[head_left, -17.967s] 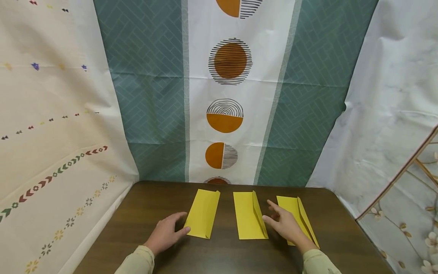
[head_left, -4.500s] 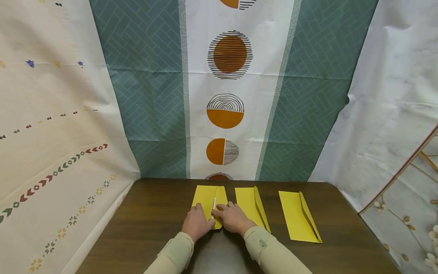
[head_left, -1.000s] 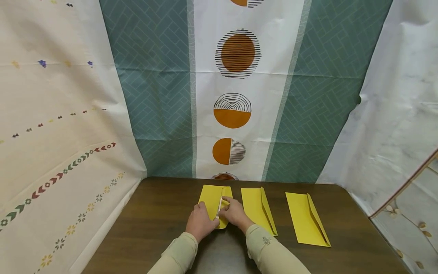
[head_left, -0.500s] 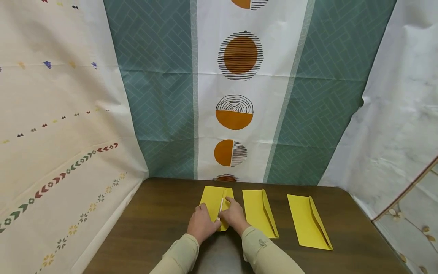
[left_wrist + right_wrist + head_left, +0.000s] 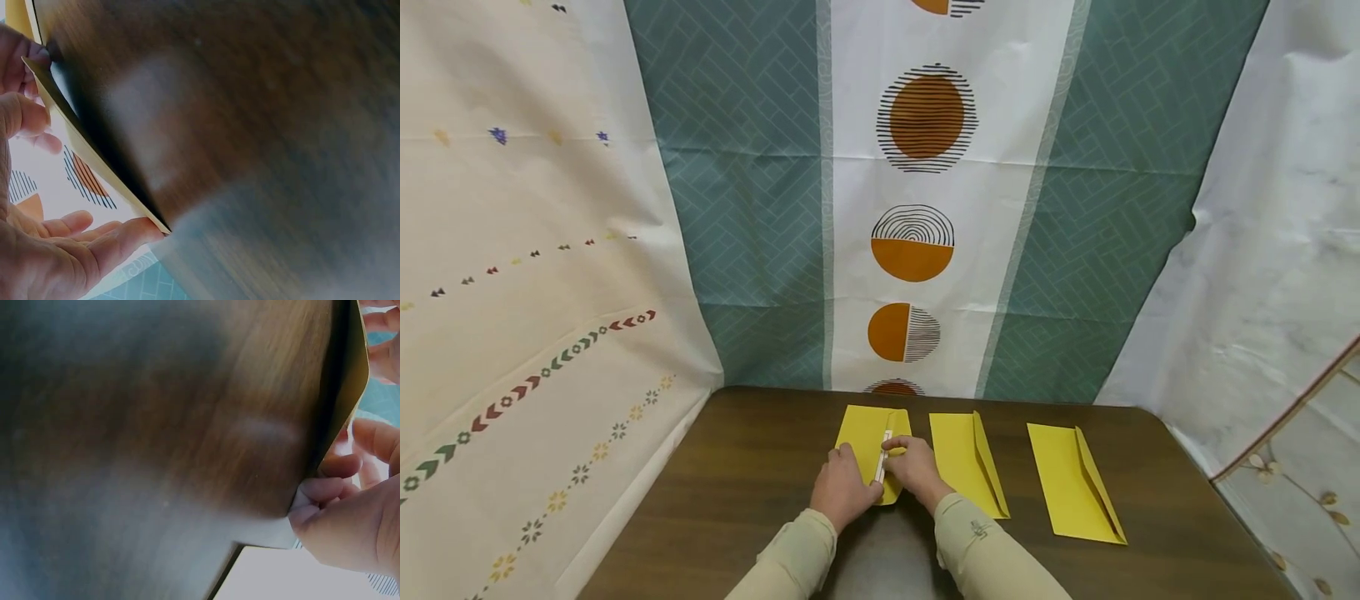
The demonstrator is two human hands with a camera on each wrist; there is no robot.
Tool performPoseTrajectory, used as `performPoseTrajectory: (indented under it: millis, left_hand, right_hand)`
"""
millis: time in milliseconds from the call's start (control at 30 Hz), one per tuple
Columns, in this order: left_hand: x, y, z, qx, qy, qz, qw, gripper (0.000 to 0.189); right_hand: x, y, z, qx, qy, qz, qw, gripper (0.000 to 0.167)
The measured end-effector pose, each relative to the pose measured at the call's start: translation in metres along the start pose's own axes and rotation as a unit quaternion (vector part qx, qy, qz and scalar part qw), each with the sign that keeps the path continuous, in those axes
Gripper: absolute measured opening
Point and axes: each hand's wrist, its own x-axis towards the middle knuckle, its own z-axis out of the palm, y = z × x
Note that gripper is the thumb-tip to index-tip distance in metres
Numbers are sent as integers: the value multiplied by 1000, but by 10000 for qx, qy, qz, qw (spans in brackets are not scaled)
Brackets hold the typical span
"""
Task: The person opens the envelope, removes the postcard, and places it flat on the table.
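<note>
A yellow envelope (image 5: 860, 427) lies on the table in the head view, its flap (image 5: 901, 423) folded out to the right. Along the fold runs a narrow white strip (image 5: 882, 468). My left hand (image 5: 841, 487) rests on the envelope's lower left part, thumb by the strip's lower end; in the left wrist view that thumb (image 5: 134, 237) touches the paper's edge. My right hand (image 5: 916, 468) reaches over the flap, and its bent fingers and thumb appear to pinch the strip. Fingertip contact is partly hidden; in the right wrist view, the fingertips (image 5: 319, 490) bunch together beside the envelope's edge.
Two more yellow envelopes lie to the right, a middle one (image 5: 958, 450) and a far right one (image 5: 1067, 471), flaps partly raised. The dark wooden table (image 5: 737, 467) ends at a patterned cloth (image 5: 760, 333) behind. A pale cloth (image 5: 550, 375) hangs at the left.
Since the oldest frame, the left envelope's flap has been opened out, exposing the white strip. Over the last second, my right fingers have shifted slightly and the strip looks wider. My left hand stays in place.
</note>
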Motion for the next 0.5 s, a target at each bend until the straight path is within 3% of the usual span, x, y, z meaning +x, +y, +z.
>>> performPoseTrajectory:
  millis: [300,500]
  left_hand:
    - [0,1,-2,17,-151,-164,9997,76]
    - [0,2,-1,3,-189,-298,9994,80]
  right_hand:
    - [-2,-3,-5,173,-399,184,9989,35]
    - [-2,-1,-8,44,-184,267,9995,36]
